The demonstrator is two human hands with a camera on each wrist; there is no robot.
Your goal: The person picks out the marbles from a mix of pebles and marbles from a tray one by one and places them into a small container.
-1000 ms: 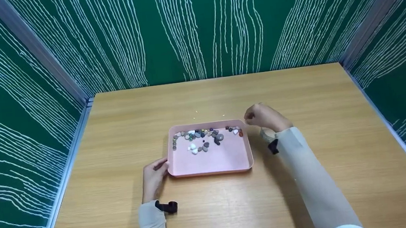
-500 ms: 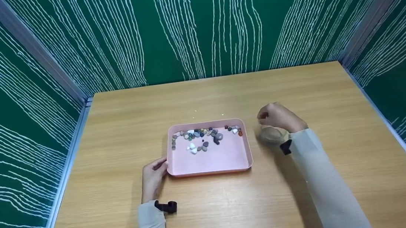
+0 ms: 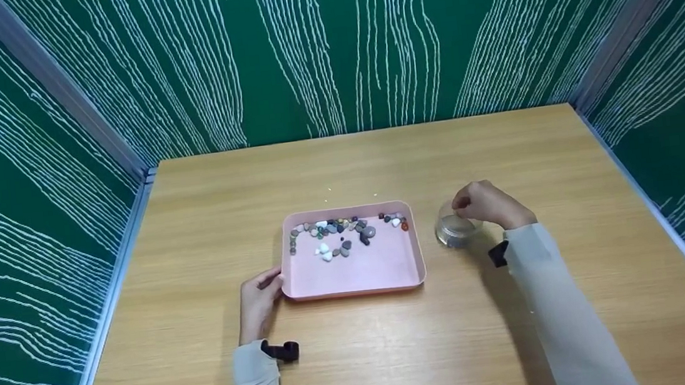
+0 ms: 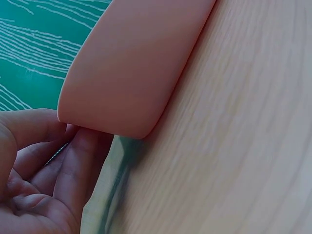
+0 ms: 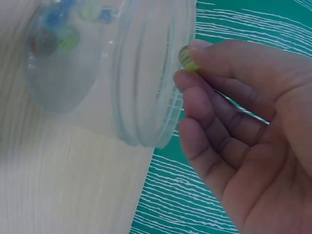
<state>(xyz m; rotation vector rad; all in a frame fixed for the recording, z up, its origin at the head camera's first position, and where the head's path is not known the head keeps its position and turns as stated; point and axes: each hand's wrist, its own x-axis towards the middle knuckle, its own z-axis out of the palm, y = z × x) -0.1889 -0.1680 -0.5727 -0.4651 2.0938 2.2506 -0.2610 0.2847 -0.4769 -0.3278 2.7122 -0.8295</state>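
Note:
A shallow pink tray (image 3: 369,271) lies on the table with several small pebbles (image 3: 366,233) of many colours, mostly along its far side. My left hand (image 3: 259,301) holds the tray's left edge; in the left wrist view, its fingertips meet at the tray's corner (image 4: 131,73). To the tray's right stands a clear plastic jar (image 3: 454,232), with my right hand (image 3: 489,205) at its mouth. Between that thumb and finger is a small yellow-green glass marble (image 5: 187,59), pinched at the rim. Several blue and greenish marbles (image 5: 68,38) show inside the jar.
The wooden table (image 3: 223,197) runs back to a green wall (image 3: 360,46) with white wavy lines, and similar panels stand left and right. A few tiny pale specks (image 3: 375,194) lie behind the tray.
My right hand has moved rightward from the tray's far right corner to above the jar, uncovering more of the jar. The left hand and the tray have stayed put.

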